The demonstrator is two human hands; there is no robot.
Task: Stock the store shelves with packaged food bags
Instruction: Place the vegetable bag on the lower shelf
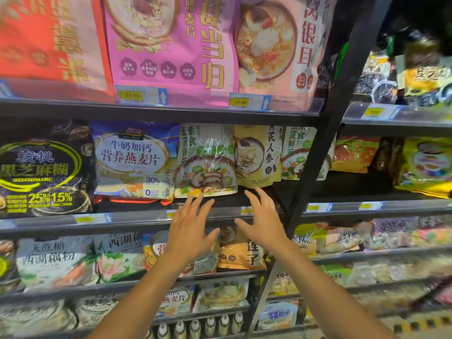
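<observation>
Both hands are open with the fingers spread, and neither one holds anything. In the head view, the left hand [189, 226] and the right hand [263, 221] are raised side by side in front of the middle shelf [49, 222], palms turned toward the goods.

The fingers of the left hand reach up to the lower edge of the mushroom bag [205, 162], a pale bag with a picture of a soup bowl. Whether they touch it I cannot tell. The fingers of the right hand end just under the yellow bag [256, 157], which stands upright and partly overlaps the right side of the mushroom bag.

Left of these two stands the blue oat bag [133, 160], and further left the black sesame bag [44, 172]. Right of the yellow bag, a second pale bag [297, 152] is partly hidden behind the black post [325, 133] of the rack.

On the shelf above stand a red bag [49, 40], a pink bag [171, 45] and a light pink bag [276, 50], with two price tags [141, 95] under them. Below the hands, an orange bag [242, 255] stands on the lower shelf, between the two forearms. At the very bottom a row of small bottles [210, 325] is visible.
</observation>
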